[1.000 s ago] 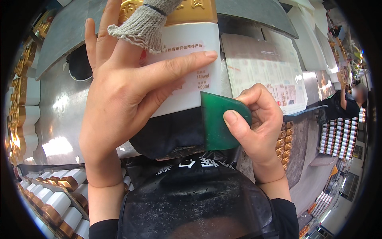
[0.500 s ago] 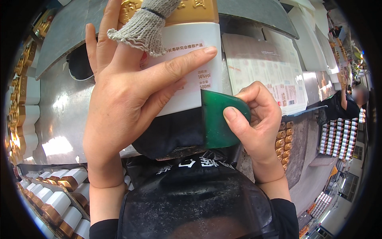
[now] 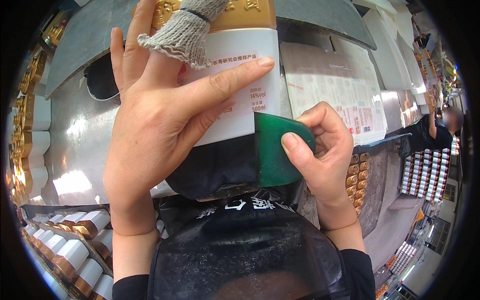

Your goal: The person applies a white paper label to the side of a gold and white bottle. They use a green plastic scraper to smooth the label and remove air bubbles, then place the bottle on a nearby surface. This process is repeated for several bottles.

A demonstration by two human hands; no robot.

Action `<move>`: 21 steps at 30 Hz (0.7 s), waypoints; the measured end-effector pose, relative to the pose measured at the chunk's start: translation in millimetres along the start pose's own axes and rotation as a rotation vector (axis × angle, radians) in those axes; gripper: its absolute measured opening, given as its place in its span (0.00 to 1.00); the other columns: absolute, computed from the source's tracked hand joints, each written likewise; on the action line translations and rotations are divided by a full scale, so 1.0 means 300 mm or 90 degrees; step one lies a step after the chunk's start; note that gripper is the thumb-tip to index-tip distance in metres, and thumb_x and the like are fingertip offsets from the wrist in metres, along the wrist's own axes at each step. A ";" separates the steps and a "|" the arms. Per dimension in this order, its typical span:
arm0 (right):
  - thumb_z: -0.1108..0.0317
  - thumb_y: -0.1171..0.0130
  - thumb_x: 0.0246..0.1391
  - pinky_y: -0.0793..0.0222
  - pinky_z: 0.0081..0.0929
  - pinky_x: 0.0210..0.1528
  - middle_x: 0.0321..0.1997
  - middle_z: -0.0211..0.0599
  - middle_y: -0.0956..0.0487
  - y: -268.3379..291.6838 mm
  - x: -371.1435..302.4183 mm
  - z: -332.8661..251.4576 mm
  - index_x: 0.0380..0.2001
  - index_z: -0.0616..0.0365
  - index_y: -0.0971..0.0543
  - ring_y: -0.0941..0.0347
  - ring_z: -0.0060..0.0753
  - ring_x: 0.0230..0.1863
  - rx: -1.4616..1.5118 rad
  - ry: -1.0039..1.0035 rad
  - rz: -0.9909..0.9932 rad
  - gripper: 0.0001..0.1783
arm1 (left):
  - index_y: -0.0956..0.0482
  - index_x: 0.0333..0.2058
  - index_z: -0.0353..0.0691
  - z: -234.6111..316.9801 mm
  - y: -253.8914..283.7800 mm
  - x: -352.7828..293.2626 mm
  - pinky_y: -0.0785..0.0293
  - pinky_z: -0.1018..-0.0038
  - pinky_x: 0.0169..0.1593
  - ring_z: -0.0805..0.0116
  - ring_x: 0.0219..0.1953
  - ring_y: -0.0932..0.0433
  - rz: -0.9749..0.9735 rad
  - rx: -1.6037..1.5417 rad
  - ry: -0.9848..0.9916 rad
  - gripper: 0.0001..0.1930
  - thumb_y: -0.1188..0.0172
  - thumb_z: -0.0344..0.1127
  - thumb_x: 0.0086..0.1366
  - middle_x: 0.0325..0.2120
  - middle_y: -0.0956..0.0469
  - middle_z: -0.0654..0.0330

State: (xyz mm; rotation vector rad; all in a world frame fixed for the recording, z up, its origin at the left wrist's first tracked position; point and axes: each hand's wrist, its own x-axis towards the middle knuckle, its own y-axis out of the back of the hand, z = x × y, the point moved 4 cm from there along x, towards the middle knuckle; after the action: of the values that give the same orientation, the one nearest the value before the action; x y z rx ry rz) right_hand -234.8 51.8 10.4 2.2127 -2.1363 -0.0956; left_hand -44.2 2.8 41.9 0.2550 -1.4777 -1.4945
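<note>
A white bottle or jar (image 3: 269,45) with a gold upper part lies in front of me on a dark cloth-covered pad (image 3: 220,165). A clear label with small red and brown print (image 3: 242,75) is on its white face. My left hand (image 3: 150,115) lies over the label, fingers spread, with the index finger stretched across to the right. A grey knitted sleeve (image 3: 182,35) with a dark band covers one of its fingers. Between thumb and bent fingers, my right hand (image 3: 325,150) grips a green scraper (image 3: 280,150), whose straight edge stands at the bottle's lower right corner.
Printed label sheets (image 3: 330,85) are stacked on the right. A round black-filled container (image 3: 102,80) stands left of my left hand. White-and-gold bottles (image 3: 75,250) fill the lower left; more bottles (image 3: 425,172) and a person (image 3: 432,130) are at the far right.
</note>
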 end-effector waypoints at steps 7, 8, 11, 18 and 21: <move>0.74 0.39 0.53 0.32 0.13 0.32 0.29 0.32 0.22 0.002 0.005 0.000 0.30 0.61 0.30 0.28 0.13 0.30 -0.019 -0.011 -0.004 0.09 | 0.18 0.49 0.58 0.013 0.002 0.005 0.62 0.61 0.69 0.51 0.71 0.58 -0.026 0.064 0.010 0.24 0.41 0.27 0.53 0.64 0.39 0.50; 0.74 0.39 0.53 0.32 0.13 0.32 0.29 0.32 0.22 0.002 0.005 -0.001 0.30 0.61 0.30 0.28 0.13 0.30 -0.018 -0.010 -0.003 0.09 | 0.18 0.49 0.58 0.011 0.002 0.004 0.63 0.61 0.69 0.51 0.71 0.58 -0.027 0.067 0.007 0.24 0.41 0.27 0.53 0.64 0.39 0.50; 0.75 0.39 0.53 0.32 0.13 0.32 0.29 0.32 0.22 0.000 0.006 -0.001 0.30 0.61 0.30 0.28 0.13 0.30 -0.015 -0.010 -0.001 0.09 | 0.18 0.49 0.59 0.008 0.004 0.006 0.64 0.60 0.69 0.51 0.71 0.58 -0.032 0.066 0.003 0.25 0.41 0.27 0.53 0.64 0.39 0.50; 0.75 0.39 0.53 0.31 0.14 0.34 0.30 0.32 0.22 0.000 0.007 0.004 0.31 0.61 0.30 0.27 0.14 0.31 -0.005 -0.009 0.003 0.09 | 0.19 0.49 0.58 0.007 -0.008 0.006 0.53 0.61 0.67 0.52 0.71 0.58 -0.013 0.019 0.004 0.23 0.42 0.27 0.56 0.64 0.39 0.50; 0.75 0.39 0.53 0.30 0.16 0.38 0.32 0.32 0.22 0.011 0.007 -0.007 0.32 0.62 0.29 0.27 0.15 0.35 -0.001 -0.004 -0.035 0.08 | 0.23 0.54 0.49 -0.012 0.006 -0.005 0.43 0.62 0.64 0.52 0.69 0.51 0.048 -0.217 0.021 0.19 0.47 0.30 0.63 0.63 0.37 0.49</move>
State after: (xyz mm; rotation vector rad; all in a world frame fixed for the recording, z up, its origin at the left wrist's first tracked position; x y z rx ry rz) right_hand -237.9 49.6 12.9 2.2733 -2.0778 -0.1071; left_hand -39.9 2.0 41.8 0.0184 -1.1692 -1.6431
